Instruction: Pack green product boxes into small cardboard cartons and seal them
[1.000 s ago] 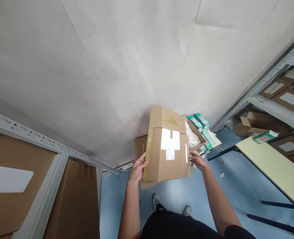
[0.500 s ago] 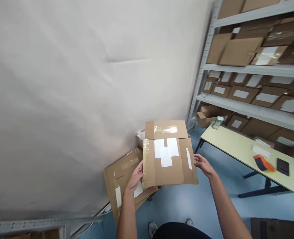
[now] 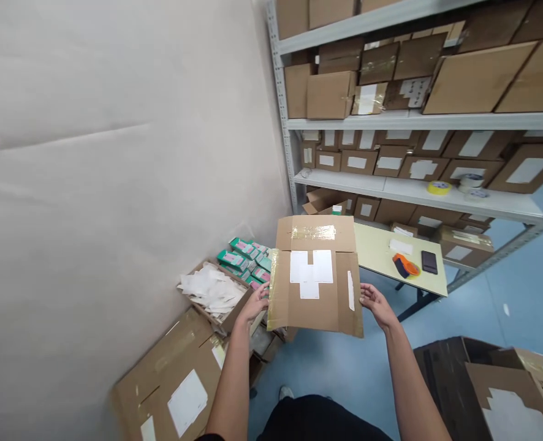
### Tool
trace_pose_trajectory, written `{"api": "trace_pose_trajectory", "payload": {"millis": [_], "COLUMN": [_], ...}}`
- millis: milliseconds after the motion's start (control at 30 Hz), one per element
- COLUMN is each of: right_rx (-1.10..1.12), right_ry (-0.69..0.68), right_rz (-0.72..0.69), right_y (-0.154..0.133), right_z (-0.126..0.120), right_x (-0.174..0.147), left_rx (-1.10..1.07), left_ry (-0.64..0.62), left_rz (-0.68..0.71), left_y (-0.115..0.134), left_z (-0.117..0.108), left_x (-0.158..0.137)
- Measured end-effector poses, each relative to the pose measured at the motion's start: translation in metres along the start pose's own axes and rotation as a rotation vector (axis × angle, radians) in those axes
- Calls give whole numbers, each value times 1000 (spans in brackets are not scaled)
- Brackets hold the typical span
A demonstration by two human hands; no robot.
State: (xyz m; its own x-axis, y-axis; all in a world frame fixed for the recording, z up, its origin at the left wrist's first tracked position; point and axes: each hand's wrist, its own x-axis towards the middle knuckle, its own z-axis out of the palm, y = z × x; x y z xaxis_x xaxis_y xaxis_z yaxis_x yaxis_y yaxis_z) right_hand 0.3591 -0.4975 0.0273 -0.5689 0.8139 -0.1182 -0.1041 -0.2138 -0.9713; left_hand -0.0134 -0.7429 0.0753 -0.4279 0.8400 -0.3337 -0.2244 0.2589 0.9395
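Carton (image 3: 315, 315) is already flattened, clamped at 2 edges by left grip (image 3: 254, 305) and right grip (image 3: 376, 305), not yet set down.

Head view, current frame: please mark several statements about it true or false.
1. The left hand and right hand hold the flat brown cardboard piece at opposite side edges. True.
2. Its face bears no labels. False: white paper labels are stuck on it.
3. An orange-and-dark tape dispenser lies on the pale yellow rectangular table. True.
4. The round yellow tape roll also lies on that table. False: it lies on a white metal shelf.
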Motion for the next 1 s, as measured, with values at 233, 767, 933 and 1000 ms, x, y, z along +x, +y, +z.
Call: {"api": "trace_pose_trajectory", "payload": {"millis": [233,767,933,1000], "right_rx": [23,57,121,126], "right_ry": [154,533,579,583], "right_rz": [20,27,35,48], "right_y": [-2,-19,-6,-1], "right_z": [-38,-47,-72,-90], "right_x": [27,160,197,214], "left_rx": [50,215,304,334], "left_ry": [-117,-405,-359,-322], "left_rz": [-48,34,117,136], "left_y": [19,95,112,116], "left_z": [38,84,110,125], "left_x": [100,341,385,399]}}
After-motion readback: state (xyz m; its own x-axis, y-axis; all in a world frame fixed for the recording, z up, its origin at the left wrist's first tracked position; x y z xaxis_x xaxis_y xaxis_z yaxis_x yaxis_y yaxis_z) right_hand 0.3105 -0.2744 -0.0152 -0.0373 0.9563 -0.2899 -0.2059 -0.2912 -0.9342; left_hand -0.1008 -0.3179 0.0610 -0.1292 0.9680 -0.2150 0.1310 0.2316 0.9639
